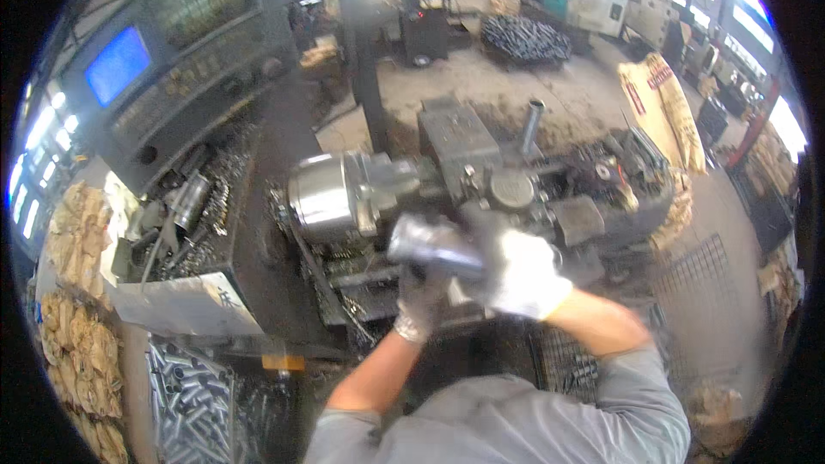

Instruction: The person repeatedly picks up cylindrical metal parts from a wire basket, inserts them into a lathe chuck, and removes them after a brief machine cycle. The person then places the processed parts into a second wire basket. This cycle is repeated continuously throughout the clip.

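Note:
Both my hands wear work gloves and meet in front of the lathe. A shiny metal cylinder (421, 242), smeared by motion, lies slanted between them. My left hand (423, 294), in a dirty grey glove, is closed around it from below. At its right end my right hand (526, 275), in a whiter glove with dark fingers, bends toward the piece; its fingers are blurred, so I cannot tell whether they grip it. Just beyond is the lathe's bright round chuck (323, 198), with the tool turret (511, 190) to its right.
A control panel with a blue screen (118, 65) rises at the left. Metal tubes (191, 399) fill a crate at the lower left, near stacked sacks (82, 344). Metal chips and tools lie on the machine ledge (189, 309). A paper sack (666, 112) stands at the right.

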`<state>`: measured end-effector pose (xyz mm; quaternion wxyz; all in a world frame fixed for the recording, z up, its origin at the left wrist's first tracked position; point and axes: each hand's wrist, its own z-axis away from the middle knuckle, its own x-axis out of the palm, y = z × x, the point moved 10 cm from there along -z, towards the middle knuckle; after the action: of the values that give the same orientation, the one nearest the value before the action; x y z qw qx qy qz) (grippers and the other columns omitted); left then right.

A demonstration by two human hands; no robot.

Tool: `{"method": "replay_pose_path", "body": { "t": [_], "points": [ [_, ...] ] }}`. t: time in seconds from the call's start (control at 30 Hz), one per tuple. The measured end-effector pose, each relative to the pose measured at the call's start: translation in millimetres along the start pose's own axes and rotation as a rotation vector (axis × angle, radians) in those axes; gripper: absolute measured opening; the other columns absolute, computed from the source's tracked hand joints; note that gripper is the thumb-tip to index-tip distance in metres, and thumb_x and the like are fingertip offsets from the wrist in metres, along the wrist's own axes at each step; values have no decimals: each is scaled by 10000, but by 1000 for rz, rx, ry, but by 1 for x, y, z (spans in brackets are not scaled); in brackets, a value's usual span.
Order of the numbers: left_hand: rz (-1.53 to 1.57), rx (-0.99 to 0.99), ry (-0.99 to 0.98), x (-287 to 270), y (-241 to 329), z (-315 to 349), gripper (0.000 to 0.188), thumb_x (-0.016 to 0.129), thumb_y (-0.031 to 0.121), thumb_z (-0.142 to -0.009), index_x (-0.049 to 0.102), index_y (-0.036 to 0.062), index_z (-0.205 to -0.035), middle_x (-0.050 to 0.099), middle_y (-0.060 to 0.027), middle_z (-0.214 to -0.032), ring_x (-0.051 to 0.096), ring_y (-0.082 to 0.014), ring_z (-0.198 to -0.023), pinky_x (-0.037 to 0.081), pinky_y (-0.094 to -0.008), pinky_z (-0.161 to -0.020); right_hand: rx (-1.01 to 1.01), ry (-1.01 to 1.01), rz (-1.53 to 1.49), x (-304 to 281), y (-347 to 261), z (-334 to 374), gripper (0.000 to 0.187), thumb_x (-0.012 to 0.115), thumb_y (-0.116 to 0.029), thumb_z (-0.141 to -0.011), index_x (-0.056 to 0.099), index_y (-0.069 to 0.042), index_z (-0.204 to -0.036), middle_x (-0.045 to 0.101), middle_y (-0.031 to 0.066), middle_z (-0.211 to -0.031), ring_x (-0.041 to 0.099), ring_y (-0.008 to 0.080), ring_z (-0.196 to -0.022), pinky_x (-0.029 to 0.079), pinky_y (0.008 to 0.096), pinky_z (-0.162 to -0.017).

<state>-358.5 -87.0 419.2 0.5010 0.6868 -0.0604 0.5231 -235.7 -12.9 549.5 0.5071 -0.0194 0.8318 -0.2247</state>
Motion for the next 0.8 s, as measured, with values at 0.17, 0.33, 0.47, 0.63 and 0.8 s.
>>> {"method": "replay_pose_path", "body": {
  "t": [0.17, 0.33, 0.47, 0.63, 0.8],
  "points": [
    [-119, -408, 282, -104, -102, 33, 676, 878, 278, -907, 578, -17, -1436, 650, -99, -1350, 639, -254, -1203, 507, -429, -1076, 442, -464, -223, 161, 76, 107, 1029, 907, -378, -744, 424, 19, -1562, 689, 284, -1275, 732, 398, -1052, 587, 491, -945],
    [-265, -403, 217, -125, -130, 37, 651, 765, 364, -999, 513, 65, -1519, 652, -109, -1365, 639, -306, -1212, 526, -452, -1066, 461, -271, -777, 206, 110, 144, 838, 879, -413, -774, 575, 58, -1396, 772, 140, -949, 722, 288, -844, 593, 393, -812],
    [-7, -245, 205, -117, -108, 50, 472, 620, 506, -1058, 655, 84, -1266, 734, -89, -1126, 721, -256, -978, 599, -424, -925, 604, -476, -480, 122, 163, 239, 678, 863, -505, -736, 748, 55, -1101, 771, 249, -908, 768, 337, -828, 600, 448, -756],
    [131, -350, 264, -127, -93, 74, 513, 509, 518, -1099, 684, 48, -1206, 767, -93, -996, 764, -263, -801, 661, -439, -735, 1251, -405, -191, -42, 291, 483, 674, 873, -466, -655, 737, 10, -1112, 784, 203, -940, 757, 309, -832, 600, 420, -796],
    [-86, -321, 382, -145, -84, 118, 536, 484, 527, -1102, 694, 44, -1202, 764, -143, -990, 753, -322, -820, 646, -499, -716, 1403, -882, 565, -83, 399, 587, 428, 761, -311, -816, 796, -22, -1130, 780, 227, -1130, 768, 385, -1055, 617, 469, -920]
  ]
}}
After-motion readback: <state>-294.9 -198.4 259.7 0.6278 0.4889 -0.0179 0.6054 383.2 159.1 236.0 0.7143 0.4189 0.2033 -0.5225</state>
